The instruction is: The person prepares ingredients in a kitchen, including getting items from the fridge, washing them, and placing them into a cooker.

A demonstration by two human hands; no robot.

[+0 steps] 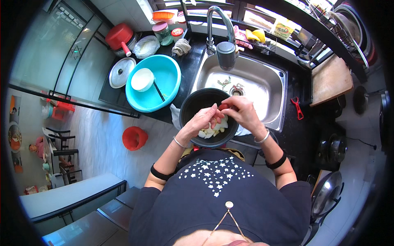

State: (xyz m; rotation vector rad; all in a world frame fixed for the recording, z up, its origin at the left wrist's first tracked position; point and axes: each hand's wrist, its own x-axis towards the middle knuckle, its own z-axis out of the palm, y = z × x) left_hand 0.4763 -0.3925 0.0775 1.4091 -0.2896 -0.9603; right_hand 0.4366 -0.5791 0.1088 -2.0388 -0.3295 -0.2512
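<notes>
Both of my hands are over a black bowl that sits at the front edge of the sink. My left hand has its fingers curled, palm partly up; whether it holds anything is hidden. My right hand meets it, pinching a small red piece that looks like chili pepper, partly covered by fingers. White and pale yellowish cut pieces lie in the bowl below my hands. Behind the bowl is the stainless steel sink, with green scraps and reddish scraps around its drain.
The faucet with a grey filter head overhangs the sink. A turquoise basin holding a white ladle stands left. Right lie a red peeler and a cutting board. A red bucket is on the floor.
</notes>
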